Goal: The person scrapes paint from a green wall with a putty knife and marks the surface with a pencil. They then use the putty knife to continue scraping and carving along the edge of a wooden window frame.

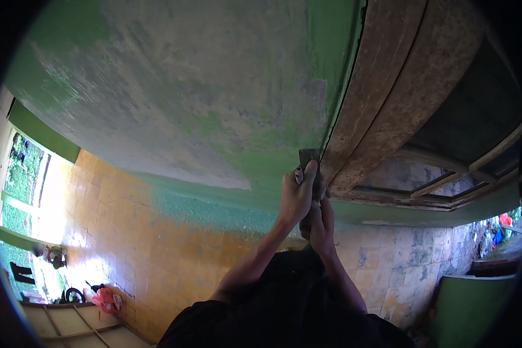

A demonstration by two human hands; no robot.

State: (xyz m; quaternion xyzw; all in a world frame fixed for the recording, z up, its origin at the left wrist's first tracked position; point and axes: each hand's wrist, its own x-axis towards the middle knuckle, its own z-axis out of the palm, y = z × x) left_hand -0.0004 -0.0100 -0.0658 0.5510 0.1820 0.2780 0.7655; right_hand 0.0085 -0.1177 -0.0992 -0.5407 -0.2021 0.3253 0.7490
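Both of my hands are wrapped round a dark scraper (309, 155), its flat squared blade pointing away from me against the wall beside the door frame. My left hand (296, 200) grips it nearer the blade, the thumb lying along it. Out of that hand's fist sticks a short pale cylinder (298, 174), too small to name surely. Lower on the tool, my right hand (322, 223) is closed round the handle. The wall (185, 87) is partly bared to grey, with patches of green paint left around the blade and along the frame.
A worn wooden frame (383, 98) with glass panes runs up on the right. Below lies a yellowish tiled floor (174, 255), dusted with flakes near the wall. A red plastic bag (104, 300) and a panel (69, 325) are at lower left; a green surface (475, 310) is at lower right.
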